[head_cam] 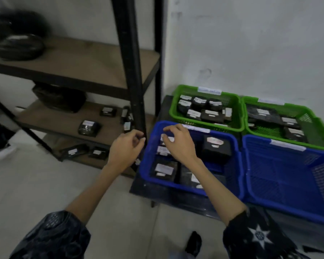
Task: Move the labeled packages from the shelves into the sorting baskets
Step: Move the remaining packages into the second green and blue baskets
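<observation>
My right hand point(178, 142) hovers over the left blue basket point(234, 165), fingers loosely curled, holding nothing. My left hand point(124, 148) hangs beside the shelf's black post point(133, 71), fingers loosely curled and empty. The blue basket holds several black packages with white labels, one point(164, 169) near its front. More labeled packages lie on the lower shelf, one point(88, 128) at its middle. Two green baskets point(173, 109) point(314, 118) behind hold labeled packages. The right blue basket point(288, 176) shows no package.
The metal rack has brown boards; black bundles point(20, 46) sit on the upper shelf point(82, 57) and another point(60, 98) on the shelf below. The baskets stand on a dark low platform point(176, 200) against a white wall. A small black scrap point(194, 243) lies on the pale floor.
</observation>
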The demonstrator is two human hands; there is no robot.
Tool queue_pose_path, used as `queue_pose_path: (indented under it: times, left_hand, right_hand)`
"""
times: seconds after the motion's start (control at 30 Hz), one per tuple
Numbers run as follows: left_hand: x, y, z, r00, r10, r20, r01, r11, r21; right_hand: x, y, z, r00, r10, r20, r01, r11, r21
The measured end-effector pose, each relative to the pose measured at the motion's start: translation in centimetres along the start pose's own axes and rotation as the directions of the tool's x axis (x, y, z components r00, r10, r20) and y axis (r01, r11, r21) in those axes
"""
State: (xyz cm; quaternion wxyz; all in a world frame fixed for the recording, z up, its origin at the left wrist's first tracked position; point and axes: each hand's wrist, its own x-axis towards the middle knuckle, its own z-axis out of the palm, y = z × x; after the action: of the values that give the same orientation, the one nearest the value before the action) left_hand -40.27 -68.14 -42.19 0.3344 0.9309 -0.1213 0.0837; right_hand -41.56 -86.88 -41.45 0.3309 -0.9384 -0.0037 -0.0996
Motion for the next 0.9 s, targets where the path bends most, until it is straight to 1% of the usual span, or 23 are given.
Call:
queue_pose_path:
  times: [0.07,0.17,0.27,0.37,0.47,0.6,0.7,0.9]
  left_hand:
    - [-0.7,-2.2,-3.2,1.000,-0.023,-0.007,0.023,1.000,0.021]
    - [-0.8,-5.6,-7.2,0.998,-0.051,0.023,0.050,0.996,0.072]
    - [-0.3,-9.6,-10.1,0.994,-0.098,0.046,0.097,0.995,0.034]
    - [0.7,-13.3,-11.6,0.992,-0.101,0.075,0.100,0.995,0.009]
    - [2.7,-17.1,-12.2,0.987,-0.066,0.145,0.063,0.998,0.026]
    - [6.9,-21.7,-12.2,0.961,-0.031,0.275,0.021,0.999,0.039]
    - [10.2,-24.6,-12.0,0.933,0.020,0.360,-0.046,0.997,0.062]
    - [15.4,-31.0,-8.6,0.873,-0.019,0.488,-0.025,0.996,0.085]
  right_hand:
    - [0.1,-3.1,1.9,0.999,-0.003,0.042,0.002,1.000,0.022]
    - [1.0,-7.0,4.8,0.996,0.008,0.089,-0.013,0.998,0.062]
    - [1.9,-9.8,8.1,0.993,0.038,0.112,-0.050,0.993,0.108]
    - [2.5,-11.3,11.8,0.989,0.083,0.122,-0.103,0.980,0.169]
    - [4.0,-12.2,15.9,0.977,0.153,0.149,-0.179,0.967,0.181]
    - [7.6,-12.7,20.3,0.952,0.277,0.130,-0.297,0.936,0.187]
    - [10.0,-13.1,22.5,0.922,0.370,0.114,-0.386,0.901,0.197]
    - [13.9,-12.7,27.0,0.881,0.454,0.133,-0.471,0.867,0.161]
